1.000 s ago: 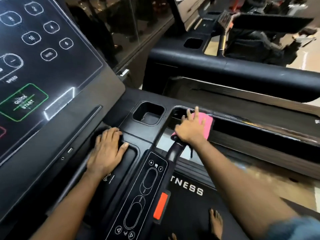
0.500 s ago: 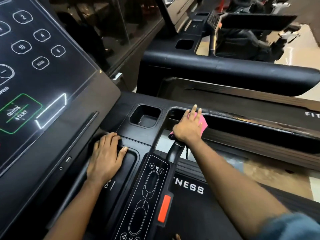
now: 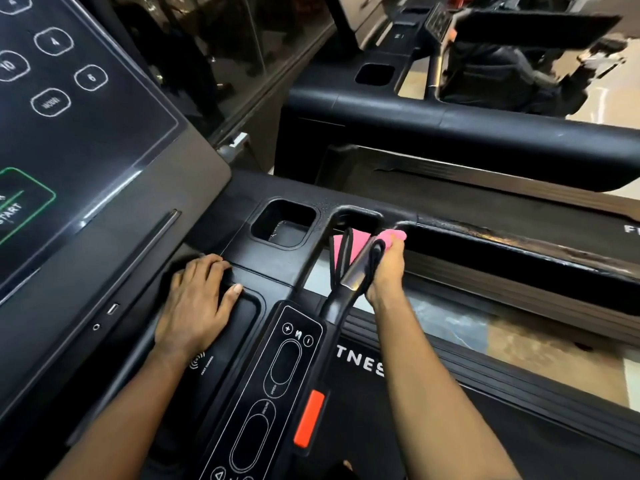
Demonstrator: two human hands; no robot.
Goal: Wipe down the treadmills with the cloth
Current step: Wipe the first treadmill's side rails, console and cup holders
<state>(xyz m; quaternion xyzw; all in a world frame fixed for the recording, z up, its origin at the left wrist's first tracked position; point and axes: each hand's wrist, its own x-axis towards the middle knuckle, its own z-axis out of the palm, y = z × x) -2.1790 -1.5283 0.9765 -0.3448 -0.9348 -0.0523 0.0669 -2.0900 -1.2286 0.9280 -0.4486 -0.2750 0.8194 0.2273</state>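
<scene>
Black treadmill console fills the foreground. One left hand lies flat on it, fingers relaxed. With the arm stretched forward, the right hand curls round the pink cloth, holding it against the silver grip bar.

Cord loop and grip bar crowd treadmill slot; cup recess apparently unobstructed.

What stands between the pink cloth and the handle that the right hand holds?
A black cord loops over the handle, beside the right hand gripping the cloth; it covers some metal.
</scene>
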